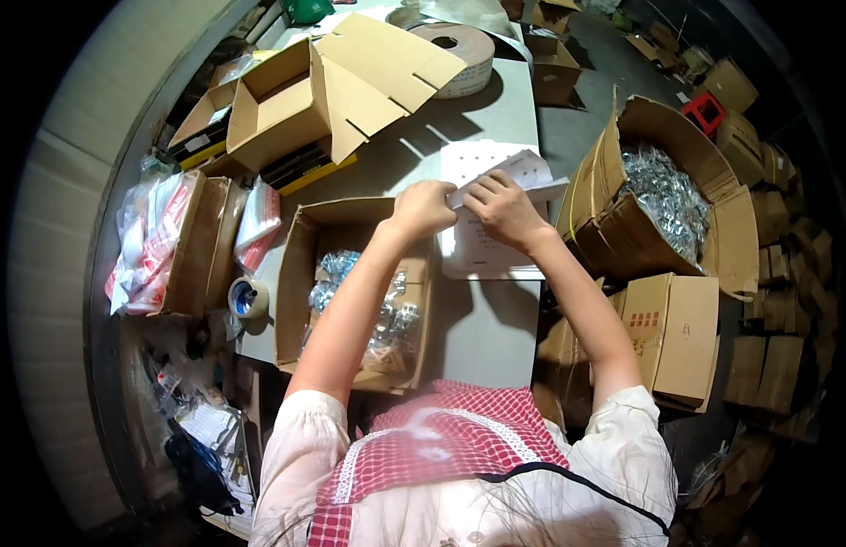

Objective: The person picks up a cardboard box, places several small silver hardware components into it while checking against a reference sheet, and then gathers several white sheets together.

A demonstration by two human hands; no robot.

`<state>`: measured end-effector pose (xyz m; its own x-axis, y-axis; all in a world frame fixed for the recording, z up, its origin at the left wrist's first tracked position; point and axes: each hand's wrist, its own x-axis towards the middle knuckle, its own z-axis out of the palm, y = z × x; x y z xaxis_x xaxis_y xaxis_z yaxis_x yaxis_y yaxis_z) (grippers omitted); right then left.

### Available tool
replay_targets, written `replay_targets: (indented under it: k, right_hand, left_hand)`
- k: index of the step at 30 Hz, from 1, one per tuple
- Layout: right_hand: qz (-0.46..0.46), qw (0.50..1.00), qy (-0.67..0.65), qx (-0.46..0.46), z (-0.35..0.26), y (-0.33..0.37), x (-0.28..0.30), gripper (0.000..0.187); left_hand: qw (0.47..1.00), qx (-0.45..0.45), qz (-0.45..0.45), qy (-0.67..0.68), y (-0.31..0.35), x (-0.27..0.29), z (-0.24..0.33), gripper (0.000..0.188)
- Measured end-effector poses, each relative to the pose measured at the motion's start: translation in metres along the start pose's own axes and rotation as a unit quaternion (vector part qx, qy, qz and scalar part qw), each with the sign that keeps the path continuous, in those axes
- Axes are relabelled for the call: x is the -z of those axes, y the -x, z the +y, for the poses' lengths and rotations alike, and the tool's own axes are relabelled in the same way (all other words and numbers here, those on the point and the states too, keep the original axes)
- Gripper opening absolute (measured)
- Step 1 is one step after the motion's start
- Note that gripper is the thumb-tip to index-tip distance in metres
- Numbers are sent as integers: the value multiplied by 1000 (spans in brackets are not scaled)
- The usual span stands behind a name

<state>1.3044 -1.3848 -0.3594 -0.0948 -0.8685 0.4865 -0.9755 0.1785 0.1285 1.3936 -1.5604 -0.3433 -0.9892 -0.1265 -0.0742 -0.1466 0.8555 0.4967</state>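
Observation:
Both my hands are at a printed white paper sheet [531, 170] over the middle of the table. My left hand [424, 209] is closed on the sheet's left end, its fingers curled. My right hand [505, 211] grips the sheet beside it, and the paper bends up past its knuckles. Below the hands lies a stack of white printed sheets [473, 253]. Under my left forearm stands an open cardboard box [290, 273] with clear plastic bags of shiny metal parts [400, 319] in it.
On the right, a large open carton [594, 187] holds many small metal pieces [665, 201]. A closed carton [683, 333] stands nearer me. Open flat-flapped boxes [277, 114] and a wide roll [469, 64] occupy the table's far side. Tape [248, 298] and plastic bags [154, 242] are left.

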Motion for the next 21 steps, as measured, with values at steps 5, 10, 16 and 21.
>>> replay_targets:
  k: [5,10,16,21]
  right_hand:
    - [52,997,-32,43,-5,-13,1,7]
    - [229,945,-104,-207,1,16,17,21]
    - [181,857,-157,-455,-17,125,-16,15]
    - [80,853,-126,-500,-43,189,-33,35]
  left_hand:
    - [997,-27,71,28,3,-14,-4,23]
    - [993,24,104,49,3,-18,-8,28]
    - [987,47,90,128,-3,-13,-11,30]
    - [977,73,64,191,-8,-13,-12,31]
